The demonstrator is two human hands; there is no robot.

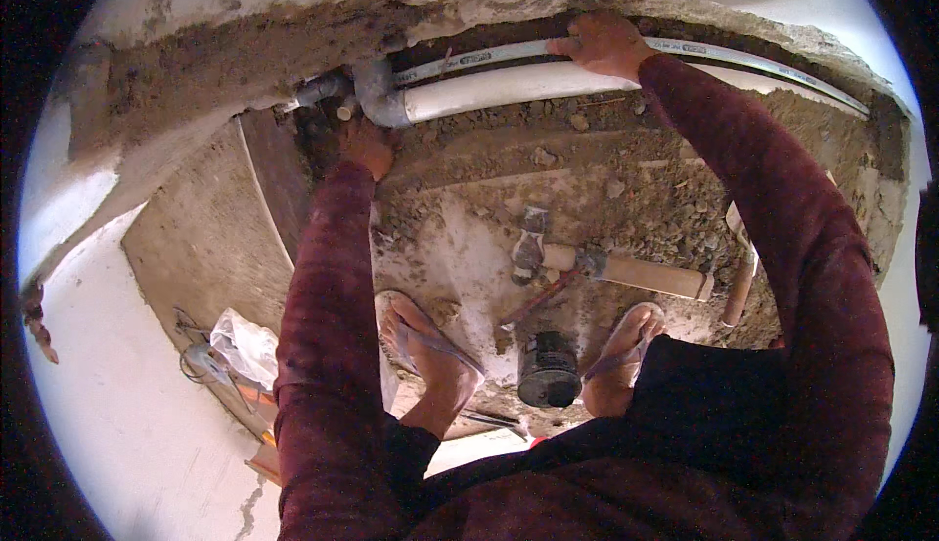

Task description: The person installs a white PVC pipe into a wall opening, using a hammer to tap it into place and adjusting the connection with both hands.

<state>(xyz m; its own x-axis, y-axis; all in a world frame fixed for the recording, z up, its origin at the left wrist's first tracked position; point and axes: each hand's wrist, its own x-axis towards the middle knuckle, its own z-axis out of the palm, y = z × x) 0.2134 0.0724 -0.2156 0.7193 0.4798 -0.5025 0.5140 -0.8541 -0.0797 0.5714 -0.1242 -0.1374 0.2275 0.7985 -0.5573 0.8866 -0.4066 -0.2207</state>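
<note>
Along the base of the wall runs a thick white pipe (518, 89) with a grey elbow (375, 91) on its left end. A thinner grey pipe (518, 53) lies behind it against the broken wall edge. My right hand (608, 44) is on the thin pipe near its middle, its fingers bent around it. Just below the elbow, my left hand (366, 146) reaches into the dug-out corner, beside a small round pipe end (345, 111). Its fingers are mostly hidden by the elbow and the shadow.
Between my sandaled feet stands a black can (549, 370). A hammer (529, 247) with a thick wooden handle lies on the dirt ahead of it, beside a reddish bar (541, 301). Loose rubble (675, 203) covers the ground at right. A white plastic bag (244, 347) sits at left.
</note>
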